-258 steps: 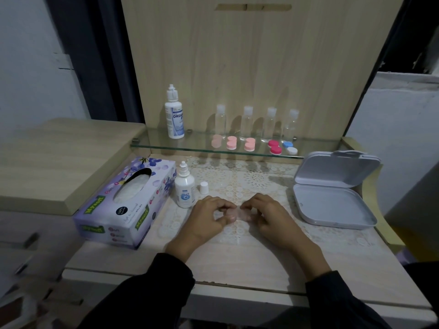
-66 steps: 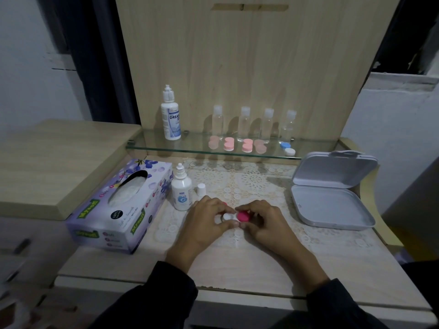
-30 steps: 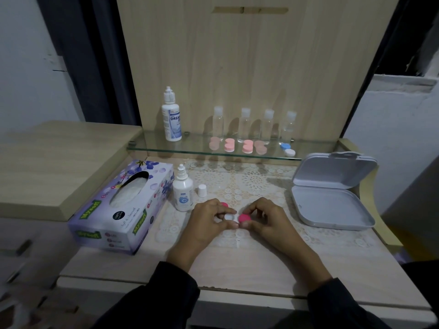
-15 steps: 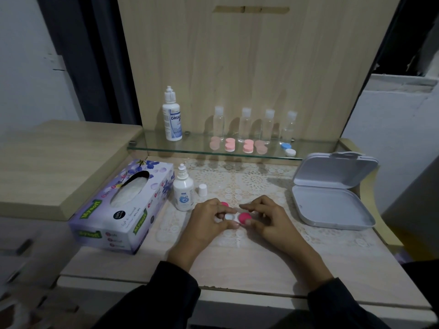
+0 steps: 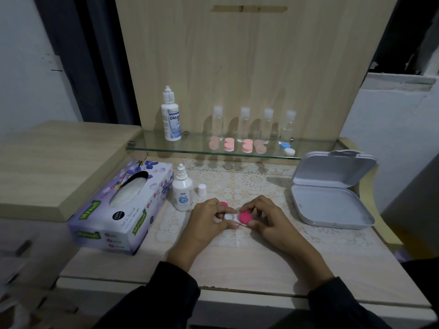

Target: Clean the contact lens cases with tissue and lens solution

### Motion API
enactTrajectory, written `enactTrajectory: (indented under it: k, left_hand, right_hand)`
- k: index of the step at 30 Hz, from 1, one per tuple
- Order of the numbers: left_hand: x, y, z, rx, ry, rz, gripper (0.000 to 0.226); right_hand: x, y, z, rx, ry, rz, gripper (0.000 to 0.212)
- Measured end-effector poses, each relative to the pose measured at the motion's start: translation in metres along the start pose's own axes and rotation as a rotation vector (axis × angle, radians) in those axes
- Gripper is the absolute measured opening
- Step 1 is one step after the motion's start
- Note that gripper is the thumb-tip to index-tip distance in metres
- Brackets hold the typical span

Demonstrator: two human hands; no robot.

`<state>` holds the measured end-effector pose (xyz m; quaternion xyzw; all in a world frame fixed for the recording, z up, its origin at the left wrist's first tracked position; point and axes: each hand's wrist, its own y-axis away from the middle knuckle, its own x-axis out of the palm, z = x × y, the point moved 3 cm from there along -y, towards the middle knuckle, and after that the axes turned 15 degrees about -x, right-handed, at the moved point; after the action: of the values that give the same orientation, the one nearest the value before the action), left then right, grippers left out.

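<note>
**Left grip** [image 5: 206,222]: closed; thumb and forefinger curl in and pinch the white left end of the contact lens case [image 5: 230,217].
**Right grip** [image 5: 270,222]: closed; fingertips pinch the pink cap [image 5: 245,217] sitting on the case's right well.
**Contact lens case:** small, with a white body. It is held low between both grips at the centre front of the bench [image 5: 237,269], over a lace mat [image 5: 254,181]. Whether it touches the mat cannot be told. The left well shows white.
**Second pink cap** [image 5: 224,204]: on the mat just behind the left grip, partly hidden by its fingers.
**Solution bottle** [image 5: 182,194]: small, white, upright, nozzle bare, just left of the grips. Its white cap [image 5: 202,189] stands beside it.
**Tissue box** [image 5: 123,205]: purple floral, at the left of the bench, with tissue showing in the slot.
**Grey hinged box** [image 5: 332,203]: open, at the right.
**Glass shelf** [image 5: 166,148], behind: tall white bottle [image 5: 170,115], four clear bottles [image 5: 244,124], pink cases [image 5: 229,144], one blue-and-white case [image 5: 287,148].
</note>
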<state>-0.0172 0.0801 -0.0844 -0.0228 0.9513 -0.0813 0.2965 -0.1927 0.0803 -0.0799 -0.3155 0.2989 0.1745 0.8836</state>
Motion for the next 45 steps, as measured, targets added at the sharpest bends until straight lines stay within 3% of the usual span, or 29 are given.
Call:
enactTrajectory:
  k: [5,7,10,14,17,23,27,33,36,41,45]
  left_hand:
    - [0.0,0.0,0.001,-0.009,-0.007,0.003,0.037]
    - [0.0,0.0,0.001,-0.013,0.01,0.009,0.036]
    - [0.0,0.0,0.001,-0.009,0.013,0.01,0.035]
    - [0.0,-0.001,0.001,0.002,-0.029,0.013,0.035]
    - [0.001,-0.001,0.003,0.026,-0.081,0.014,0.037]
    - [0.002,-0.002,0.009,0.034,-0.175,-0.025,0.06]
    - [0.004,-0.001,0.013,0.012,-0.187,0.012,0.059]
    - [0.006,-0.001,0.016,-0.001,-0.238,0.052,0.051]
    - [0.006,0.0,0.016,0.002,-0.238,0.062,0.049]
    - [0.006,-0.001,0.017,-0.003,-0.237,0.063,0.048]
    - [0.006,-0.001,0.017,-0.003,-0.248,0.066,0.048]
  right_hand:
    - [-0.006,-0.001,-0.002,-0.022,0.017,-0.111,0.03]
    - [-0.009,-0.001,-0.011,0.015,0.165,-0.164,0.022]
    - [-0.007,0.0,-0.021,0.079,0.358,-0.113,0.03]
    - [-0.007,0.0,-0.008,0.068,0.162,-0.124,0.047]
    - [-0.003,0.0,-0.003,0.023,0.179,-0.072,0.054]
    - [-0.01,0.003,-0.003,0.047,0.16,-0.176,0.048]
    - [-0.032,0.009,-0.004,0.097,0.176,-0.302,0.027]
    - [-0.102,0.041,-0.023,0.191,0.424,-0.456,0.02]
    - [-0.126,0.055,-0.037,0.22,0.616,-0.455,0.024]
    - [-0.126,0.054,-0.048,0.0,0.851,-0.314,0.037]
    - [-0.12,0.054,-0.048,-0.148,0.958,-0.286,0.031]
